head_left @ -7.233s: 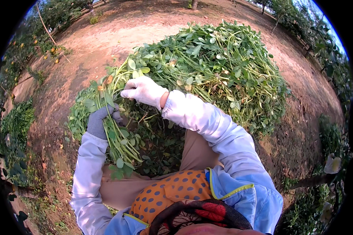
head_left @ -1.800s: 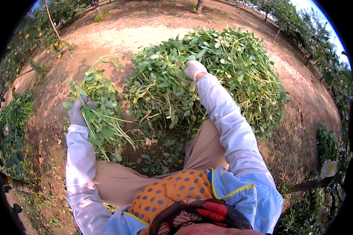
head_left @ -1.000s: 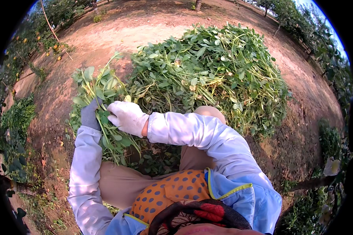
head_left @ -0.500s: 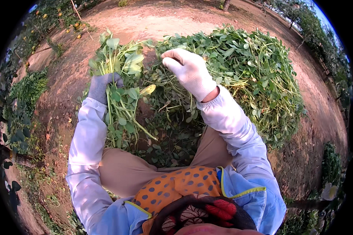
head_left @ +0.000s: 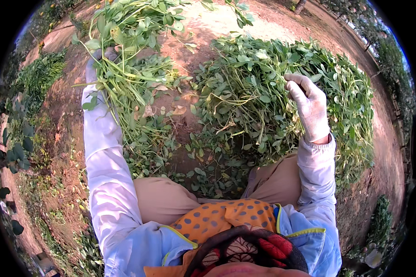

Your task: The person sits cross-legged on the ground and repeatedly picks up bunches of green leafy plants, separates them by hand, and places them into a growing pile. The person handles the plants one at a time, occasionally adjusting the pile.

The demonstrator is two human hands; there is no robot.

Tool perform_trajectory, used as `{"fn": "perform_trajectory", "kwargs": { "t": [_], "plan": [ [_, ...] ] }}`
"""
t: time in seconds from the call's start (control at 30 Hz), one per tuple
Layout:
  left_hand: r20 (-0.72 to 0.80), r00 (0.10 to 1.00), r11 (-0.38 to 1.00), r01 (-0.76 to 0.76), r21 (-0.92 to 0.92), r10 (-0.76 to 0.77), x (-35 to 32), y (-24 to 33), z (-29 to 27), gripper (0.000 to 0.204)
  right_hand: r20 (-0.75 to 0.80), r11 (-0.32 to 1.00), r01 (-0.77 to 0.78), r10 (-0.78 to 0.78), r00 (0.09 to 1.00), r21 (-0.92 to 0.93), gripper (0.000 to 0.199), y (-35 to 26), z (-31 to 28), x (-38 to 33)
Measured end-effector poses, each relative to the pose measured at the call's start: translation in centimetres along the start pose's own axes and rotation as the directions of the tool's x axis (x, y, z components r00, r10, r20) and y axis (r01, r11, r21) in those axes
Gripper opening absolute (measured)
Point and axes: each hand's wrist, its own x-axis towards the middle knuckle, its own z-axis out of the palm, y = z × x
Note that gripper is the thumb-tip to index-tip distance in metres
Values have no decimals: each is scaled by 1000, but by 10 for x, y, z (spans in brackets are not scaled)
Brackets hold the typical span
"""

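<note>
Far out at the upper left, my left hand in a grey glove is closed around a bunch of leafy green stems. The leaves fan out ahead of it, and cut stem ends hang back over my forearm. My right hand, in a pale knit glove, is above the right part of a large heap of cut leafy plants. Its fingers are curled toward the thumb; whether anything thin is between them I cannot make out. Loose leafy stems lie below the held bunch.
My bent legs frame the near side of the heap. Bare reddish soil lies between the greens and beyond. Green plants grow at the left, and trees stand at the far right.
My left hand has moved forward with the bunch, which now spreads farther out. My right hand has shifted right, from the gap beside the bunch to over the heap.
</note>
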Motion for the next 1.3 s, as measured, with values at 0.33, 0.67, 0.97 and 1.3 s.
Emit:
{"fn": "perform_trajectory", "kwargs": {
  "t": [0.33, 0.67, 0.97, 1.3],
  "plan": [
    [-652, 644, -548, 739, 393, 401, -183, -5, -382, 56, 148, 948, 241, -213, 966, -209, 15, -20, 16, -4],
    [-390, 444, 176, 449, 876, 806, -100, -48, -205, 41, 99, 983, 57, -40, 994, -174, 16, 2, 35, 11],
    [-393, 685, -447, 711, 542, 614, -119, -101, -305, 46, -52, 982, 8, -18, 998, -190, 15, 18, 32, 31],
    [-404, 827, -621, 562, 547, 391, -128, -60, -272, 27, -149, 977, -35, 3, 989, -213, 19, 59, -14, 34]
  ]
}}
